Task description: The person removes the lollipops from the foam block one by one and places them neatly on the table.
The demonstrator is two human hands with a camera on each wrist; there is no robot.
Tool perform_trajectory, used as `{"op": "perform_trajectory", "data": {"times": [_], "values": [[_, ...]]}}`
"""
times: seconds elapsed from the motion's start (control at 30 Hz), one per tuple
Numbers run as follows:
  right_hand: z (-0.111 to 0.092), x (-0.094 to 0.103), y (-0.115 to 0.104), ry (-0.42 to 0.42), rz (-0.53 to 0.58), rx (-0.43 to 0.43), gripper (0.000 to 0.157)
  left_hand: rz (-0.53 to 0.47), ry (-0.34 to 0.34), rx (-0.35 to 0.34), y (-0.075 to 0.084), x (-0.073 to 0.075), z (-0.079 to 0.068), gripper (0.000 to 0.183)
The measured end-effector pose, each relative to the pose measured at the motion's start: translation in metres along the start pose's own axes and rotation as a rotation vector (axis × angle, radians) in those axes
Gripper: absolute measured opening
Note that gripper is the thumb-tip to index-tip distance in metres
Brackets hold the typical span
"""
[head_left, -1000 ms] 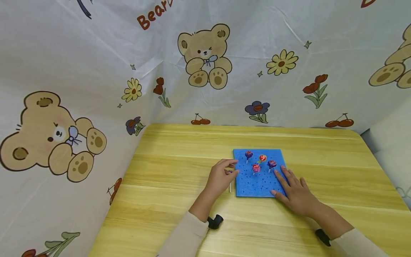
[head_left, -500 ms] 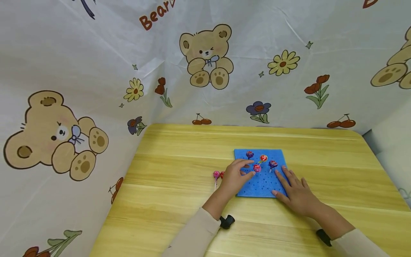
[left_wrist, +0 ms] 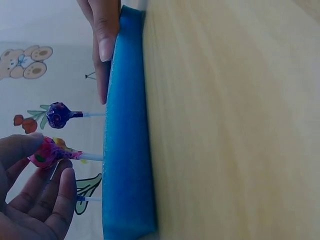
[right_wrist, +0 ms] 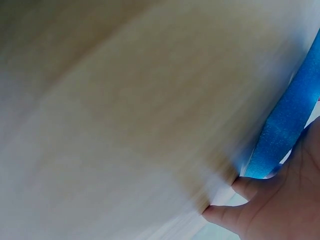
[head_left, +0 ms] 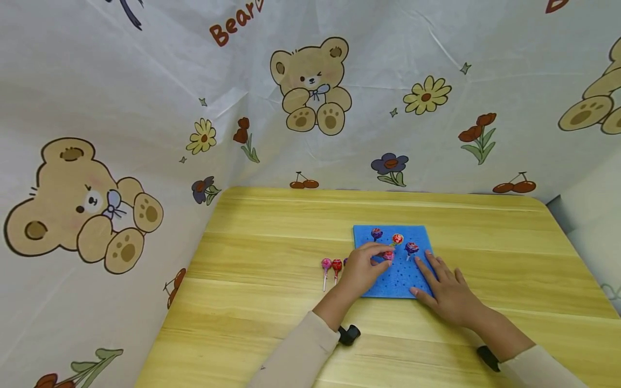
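A blue foam block (head_left: 402, 280) dotted with small holes lies on the table, and several lollipops stand upright in it. My left hand (head_left: 360, 272) reaches over the block and grips the wrapped head of a pink lollipop (left_wrist: 45, 152) between thumb and fingers; its white stick meets the foam. Around it stand a red-and-yellow lollipop (head_left: 398, 238), a purple lollipop (head_left: 411, 248) to the right and another purple lollipop (head_left: 376, 234) behind. My right hand (head_left: 451, 296) rests with spread fingers on the block's right edge.
Left of the block, a pink lollipop (head_left: 326, 263) and a red lollipop (head_left: 337, 264) lie on the wooden table (head_left: 271, 237). A purple head beside them is mostly hidden by my left hand. A bear-printed cloth (head_left: 339, 156) hangs behind and to the left.
My left hand has moved right from the block's left edge to the pink lollipop and taken hold of its head. Lollipops left of the block have come into view. My right hand has stayed put.
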State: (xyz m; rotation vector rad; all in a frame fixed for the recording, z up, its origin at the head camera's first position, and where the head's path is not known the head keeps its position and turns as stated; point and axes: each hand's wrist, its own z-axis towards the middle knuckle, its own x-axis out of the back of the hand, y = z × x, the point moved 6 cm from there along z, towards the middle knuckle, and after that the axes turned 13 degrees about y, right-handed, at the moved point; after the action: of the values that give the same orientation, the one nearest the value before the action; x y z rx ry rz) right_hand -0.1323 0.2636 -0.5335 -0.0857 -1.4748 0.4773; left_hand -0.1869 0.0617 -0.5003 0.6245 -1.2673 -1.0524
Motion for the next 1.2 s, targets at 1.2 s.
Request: {"op": "perform_trajectory", "data": {"times": [1.2], "values": [[0.0, 0.001, -0.002, 0.011, 0.001, 0.01, 0.081, 0.001, 0.016, -0.066, 0.022, 0.013, 0.002, 0.029]]}}
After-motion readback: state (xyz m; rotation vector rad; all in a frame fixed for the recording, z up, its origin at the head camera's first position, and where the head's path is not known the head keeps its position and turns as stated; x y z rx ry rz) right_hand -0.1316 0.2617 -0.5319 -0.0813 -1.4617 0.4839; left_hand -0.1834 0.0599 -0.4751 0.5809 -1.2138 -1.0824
